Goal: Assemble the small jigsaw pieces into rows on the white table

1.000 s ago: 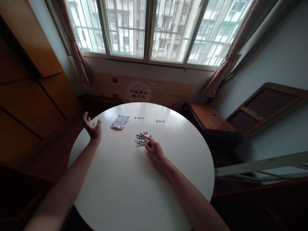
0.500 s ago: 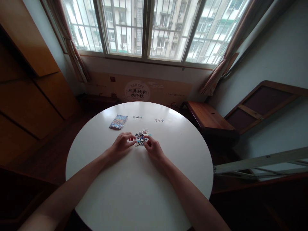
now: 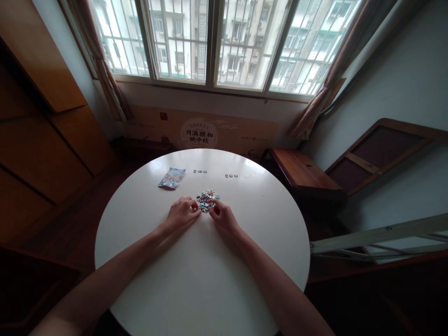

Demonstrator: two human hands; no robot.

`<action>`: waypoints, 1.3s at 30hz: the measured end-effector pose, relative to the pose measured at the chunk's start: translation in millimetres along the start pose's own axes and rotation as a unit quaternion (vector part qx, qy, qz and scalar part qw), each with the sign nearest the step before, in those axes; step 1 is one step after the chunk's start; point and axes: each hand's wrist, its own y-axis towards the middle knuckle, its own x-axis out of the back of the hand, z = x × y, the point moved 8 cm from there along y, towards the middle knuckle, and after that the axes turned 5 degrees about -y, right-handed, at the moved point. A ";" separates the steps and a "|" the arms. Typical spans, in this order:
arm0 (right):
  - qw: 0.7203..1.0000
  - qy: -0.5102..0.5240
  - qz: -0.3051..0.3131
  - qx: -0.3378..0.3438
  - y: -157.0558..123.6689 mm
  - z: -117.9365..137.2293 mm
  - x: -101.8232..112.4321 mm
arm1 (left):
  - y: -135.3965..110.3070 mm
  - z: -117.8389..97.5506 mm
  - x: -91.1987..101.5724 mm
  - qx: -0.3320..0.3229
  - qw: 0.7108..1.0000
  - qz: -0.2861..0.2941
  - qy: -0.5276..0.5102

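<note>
A small heap of jigsaw puzzle pieces (image 3: 207,197), blue, white and mixed colours, lies on the white round table (image 3: 196,270). My left hand (image 3: 182,211) is at the heap's near left edge, its thumb and fingertips pinched together on what looks like a puzzle piece, mostly hidden by the fingers. On the right side, my right hand (image 3: 223,215) rests with thumb and forefinger apart, the forefinger reaching over the pieces. Beyond the heap, two short rows of loose pieces lie apart: a left row (image 3: 200,171) and a right row (image 3: 231,176).
A colourful printed packet (image 3: 171,178) lies on the table, left of the heap. Past the table's right edge stands a wooden bench (image 3: 308,170). Orange cabinets (image 3: 52,154) are at the left, and a barred window (image 3: 210,42) is ahead.
My left hand has shifted slightly down and right along the heap's near edge, its fingers closing into a pinch. My right hand has hardly moved.
</note>
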 end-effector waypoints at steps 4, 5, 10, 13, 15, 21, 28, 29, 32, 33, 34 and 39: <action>1.000 0.003 -0.001 -0.001 0.2 -1.0 -0.7 | 0.9 1.3 -1.9 -0.013 1.000 0.000 -0.024; 1.000 0.003 -0.002 0.000 0.1 -1.1 -0.6 | 1.3 1.2 -3.4 -0.020 0.999 0.007 -0.027; 1.000 0.005 -0.004 0.001 -0.1 -0.6 1.6 | 3.6 3.1 -6.1 -0.047 0.998 0.020 -0.031; 1.000 0.022 -0.009 0.004 -0.5 1.9 2.8 | 5.4 6.3 -3.3 -0.057 0.997 0.000 -0.054; 0.998 0.052 -0.016 0.004 -0.9 4.7 2.4 | 6.2 6.6 -2.3 -0.067 0.994 -0.008 -0.085; 0.987 0.158 -0.017 -0.017 -4.5 13.2 -7.9 | 6.3 2.1 -9.9 -0.037 0.970 0.019 -0.239; 0.990 0.142 -0.006 -0.019 -6.1 12.0 -11.7 | 3.7 1.5 -18.1 -0.017 0.950 0.067 -0.304; 0.989 0.143 -0.007 -0.022 -5.6 10.2 -11.8 | 3.7 2.5 -17.7 -0.015 0.950 0.066 -0.306; 0.983 0.182 -0.012 -0.031 -3.4 6.2 -12.5 | 3.7 2.7 -17.0 -0.017 0.944 0.068 -0.323; 0.977 0.208 -0.015 -0.034 -2.6 5.8 -12.8 | 3.7 2.5 -16.7 -0.019 0.941 0.067 -0.330; 0.971 0.237 -0.016 -0.038 -1.7 5.6 -13.0 | 3.6 2.6 -16.0 -0.020 0.940 0.063 -0.335; 0.939 0.336 -0.017 -0.072 1.2 3.0 -14.7 | 2.1 5.9 -10.1 -0.040 0.951 0.011 -0.305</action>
